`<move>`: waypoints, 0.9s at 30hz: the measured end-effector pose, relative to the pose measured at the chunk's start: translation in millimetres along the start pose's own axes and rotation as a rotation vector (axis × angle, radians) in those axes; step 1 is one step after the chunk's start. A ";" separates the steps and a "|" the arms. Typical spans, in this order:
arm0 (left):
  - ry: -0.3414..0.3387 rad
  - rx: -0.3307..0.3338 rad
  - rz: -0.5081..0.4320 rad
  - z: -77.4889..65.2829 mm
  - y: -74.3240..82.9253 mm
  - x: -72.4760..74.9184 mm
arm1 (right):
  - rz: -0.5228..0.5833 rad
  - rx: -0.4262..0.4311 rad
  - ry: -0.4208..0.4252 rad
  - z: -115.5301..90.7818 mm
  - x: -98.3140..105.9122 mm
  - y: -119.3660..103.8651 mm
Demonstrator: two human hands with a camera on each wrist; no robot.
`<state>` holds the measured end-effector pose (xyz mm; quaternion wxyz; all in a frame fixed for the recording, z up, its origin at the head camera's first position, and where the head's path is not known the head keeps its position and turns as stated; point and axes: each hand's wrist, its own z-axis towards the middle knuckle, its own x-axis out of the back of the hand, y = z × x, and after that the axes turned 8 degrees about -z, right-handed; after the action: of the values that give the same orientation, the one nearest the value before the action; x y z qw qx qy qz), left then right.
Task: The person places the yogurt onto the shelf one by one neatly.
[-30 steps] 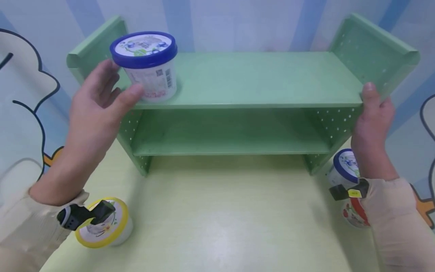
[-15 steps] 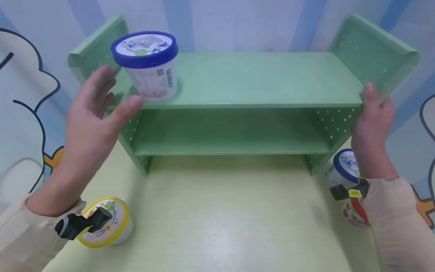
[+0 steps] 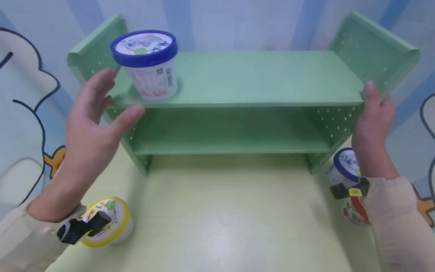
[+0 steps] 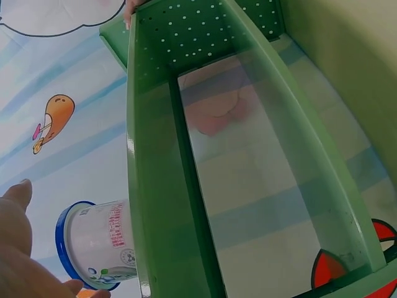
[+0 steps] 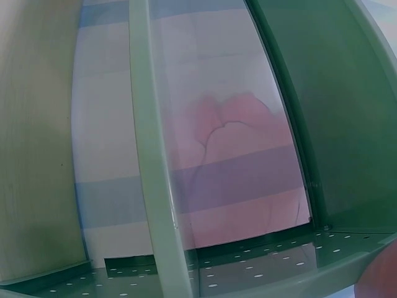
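Note:
A white paper tub with a blue lid [image 3: 153, 81] stands upright on the top board of a green two-tier shelf [image 3: 258, 77], at its left end. Just left of it my left hand [image 3: 90, 121] hovers with thumb and fingers spread, holding nothing; a small gap separates it from the tub. The left wrist view also has this tub [image 4: 96, 239] beyond the fingers. At the shelf's right side my right hand [image 3: 372, 124] grips the side panel, thumb on the front and the other fingers mostly hidden. Only a bit of the right hand [image 5: 378, 276] enters the right wrist view.
A tub with a yellow lid [image 3: 115, 217] sits on the pale table [image 3: 221, 211] under my left wrist. By the right forearm stand another blue-lidded tub [image 3: 344, 166] and a red-patterned one [image 3: 355, 211], both partly covered. A painted wall [image 3: 234, 26] rises behind.
My left hand has drawn off the blue-lidded tub, its fingers and thumb sinking slightly lower. The tub stays where it was on the top board. My right hand keeps its hold.

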<state>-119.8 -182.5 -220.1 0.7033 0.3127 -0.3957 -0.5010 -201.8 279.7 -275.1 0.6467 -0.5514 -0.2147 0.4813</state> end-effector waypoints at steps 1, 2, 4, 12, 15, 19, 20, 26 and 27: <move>0.000 -0.003 0.005 -0.7 -0.5 0.0 | -0.002 -0.006 0.000 0.0 0.3 -0.1; 0.001 -0.004 0.010 -1.4 -1.0 0.1 | -0.006 -0.004 -0.003 -0.2 0.6 0.1; 0.005 -0.003 0.020 -3.1 -1.4 0.7 | -0.004 0.011 -0.009 -0.2 0.4 1.2; -0.004 -0.039 0.058 -11.6 -0.4 3.5 | -0.009 0.047 0.036 0.8 -1.5 3.9; -0.010 -0.054 0.072 -14.6 -0.5 5.1 | 0.010 0.044 0.037 1.2 -1.9 4.5; -0.009 -0.062 0.097 -19.0 -1.0 7.9 | 0.005 0.051 0.032 0.8 -1.9 5.0; -0.008 -0.059 0.108 -20.3 -1.1 8.7 | 0.002 0.052 0.027 0.6 -1.6 5.1; 0.009 -0.060 0.175 -24.9 -1.1 13.2 | 0.019 0.055 0.002 0.5 -0.4 5.4; 0.012 -0.065 0.182 -25.3 -1.1 13.8 | 0.024 0.057 0.002 0.7 -0.5 5.5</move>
<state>-95.7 -194.9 -230.1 0.7582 0.2556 -0.4019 -0.4454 -204.7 279.2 -279.8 0.6564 -0.5357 -0.1938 0.4945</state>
